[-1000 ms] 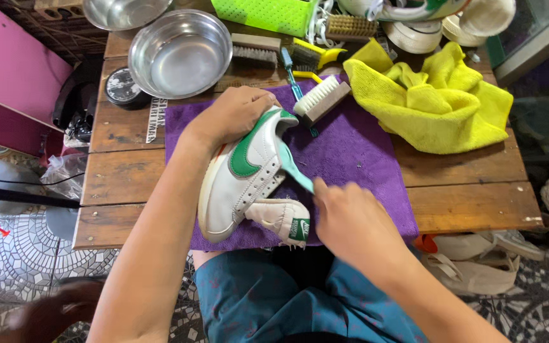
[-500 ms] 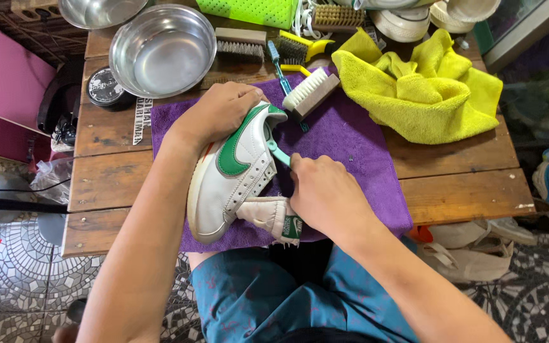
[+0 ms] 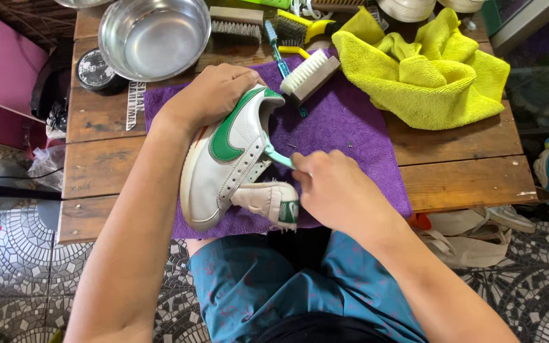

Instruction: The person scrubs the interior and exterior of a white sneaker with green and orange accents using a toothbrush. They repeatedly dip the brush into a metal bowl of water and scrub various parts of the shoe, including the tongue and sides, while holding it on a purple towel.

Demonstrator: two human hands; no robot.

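A white sneaker [image 3: 223, 165] with a green side mark lies on its side on a purple towel [image 3: 344, 127]. My left hand [image 3: 214, 95] grips its heel end from above. My right hand [image 3: 338, 190] holds a small teal-handled brush [image 3: 277, 155], whose head goes into the shoe's opening by the pulled-out tongue [image 3: 271, 198]. The brush bristles are hidden inside the shoe.
A wooden table [image 3: 452, 171] carries a steel bowl [image 3: 154, 35], a dark round tin [image 3: 93, 68], a white-bristled wooden brush [image 3: 309, 73], a teal toothbrush [image 3: 274, 38], other brushes at the back and a yellow cloth [image 3: 427, 70]. Tiled floor and shoes lie around.
My right hand moved left onto the shoe, bringing the small brush into its opening. The view shifted slightly; my left hand stays on the heel.
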